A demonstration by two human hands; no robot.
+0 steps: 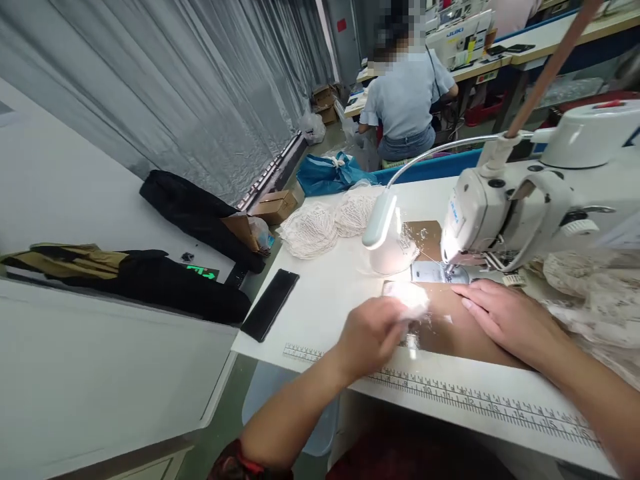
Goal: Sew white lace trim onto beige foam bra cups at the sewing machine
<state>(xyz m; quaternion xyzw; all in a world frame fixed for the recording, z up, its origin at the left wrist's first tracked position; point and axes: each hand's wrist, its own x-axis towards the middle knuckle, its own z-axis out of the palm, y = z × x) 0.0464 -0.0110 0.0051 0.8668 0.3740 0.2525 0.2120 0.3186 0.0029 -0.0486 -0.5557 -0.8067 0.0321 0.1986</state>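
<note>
My left hand (374, 332) has its fingers closed on a small piece of white cloth (411, 300), overexposed under the lamp, so its detail is lost. The cloth is just above the left end of a brown cardboard sheet (450, 340) in front of the sewing machine (493, 207). My right hand (507, 317) lies on the cardboard's right part, fingers stretched toward the needle area, holding nothing visible. Bits of clear tape or film show on the cardboard. The metal needle plate (430, 272) is just beyond its far edge.
A bendy lamp (381, 220) leans over the table (330, 310). White lace pieces (310, 230) are piled at the far left, and more lace (580, 283) lies right of the machine. A black phone (270, 305) rests near the left edge. A person (405, 93) sits ahead.
</note>
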